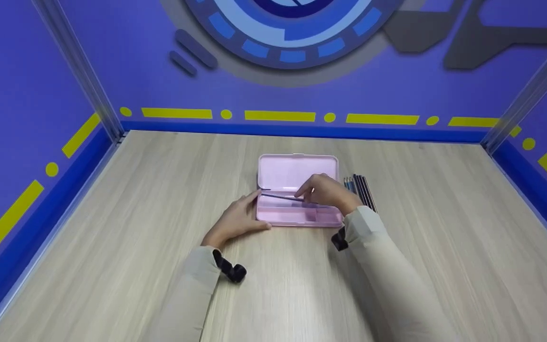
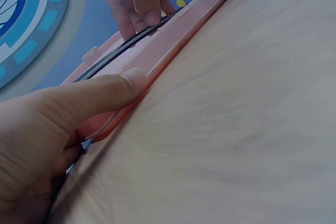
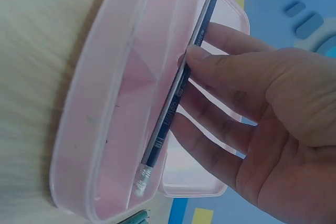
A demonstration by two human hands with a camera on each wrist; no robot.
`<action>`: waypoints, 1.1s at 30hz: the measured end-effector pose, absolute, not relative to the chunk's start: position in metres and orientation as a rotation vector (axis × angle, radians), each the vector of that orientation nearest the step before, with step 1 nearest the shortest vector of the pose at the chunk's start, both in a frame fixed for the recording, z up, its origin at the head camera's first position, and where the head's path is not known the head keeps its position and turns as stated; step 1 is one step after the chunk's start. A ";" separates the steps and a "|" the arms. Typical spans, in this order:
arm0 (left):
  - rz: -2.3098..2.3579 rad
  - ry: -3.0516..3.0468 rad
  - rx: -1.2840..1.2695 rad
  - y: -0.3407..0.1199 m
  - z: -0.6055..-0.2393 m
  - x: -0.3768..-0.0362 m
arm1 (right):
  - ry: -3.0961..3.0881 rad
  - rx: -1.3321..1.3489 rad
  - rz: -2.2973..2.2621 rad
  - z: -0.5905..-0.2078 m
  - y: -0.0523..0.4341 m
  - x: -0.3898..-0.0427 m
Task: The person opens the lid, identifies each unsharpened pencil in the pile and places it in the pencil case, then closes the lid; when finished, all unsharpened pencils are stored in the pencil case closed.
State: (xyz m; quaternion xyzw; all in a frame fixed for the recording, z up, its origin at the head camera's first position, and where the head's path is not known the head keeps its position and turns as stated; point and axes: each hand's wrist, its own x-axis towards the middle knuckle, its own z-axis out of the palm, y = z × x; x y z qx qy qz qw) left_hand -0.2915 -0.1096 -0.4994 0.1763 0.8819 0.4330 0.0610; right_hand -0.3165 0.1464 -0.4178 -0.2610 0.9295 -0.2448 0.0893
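Pink case point(image 1: 297, 190): lies open between the hands, lid tipped up on the far side, long axis running left to right.
Pencil point(image 1: 280, 196): dark, parallel to that axis, over the tray, its eraser end toward the right.
Right hand point(image 1: 325, 192): nearer; thumb and fingers pinch the pencil near its middle.
Left hand point(image 1: 238, 218): holds nothing, fingers fairly straight, thumb pressed to the case's left end.
Spare pencils point(image 1: 361, 190): a row just right of the right hand, beside the case.
Right wrist view: shows the pencil point(image 3: 178, 85) along the tray's inner ridge, probably not yet lying flat.
Left wrist view: shows only the case's point(image 2: 168, 40) outer wall and thumb contact.
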 end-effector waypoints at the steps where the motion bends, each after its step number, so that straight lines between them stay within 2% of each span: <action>1: 1.309 2.668 0.533 -0.110 -0.499 -0.291 | 2.768 -0.773 -0.725 -0.418 0.146 -0.316; 11: 1.286 2.688 0.532 -0.109 -0.499 -0.292 | 2.746 -0.725 -0.768 -0.417 0.151 -0.315; 19: 1.314 2.672 0.536 -0.110 -0.501 -0.291 | 2.713 -0.583 -0.779 -0.412 0.160 -0.314; 33: 1.339 2.665 0.569 -0.110 -0.501 -0.290 | 2.800 -0.519 -0.867 -0.412 0.206 -0.311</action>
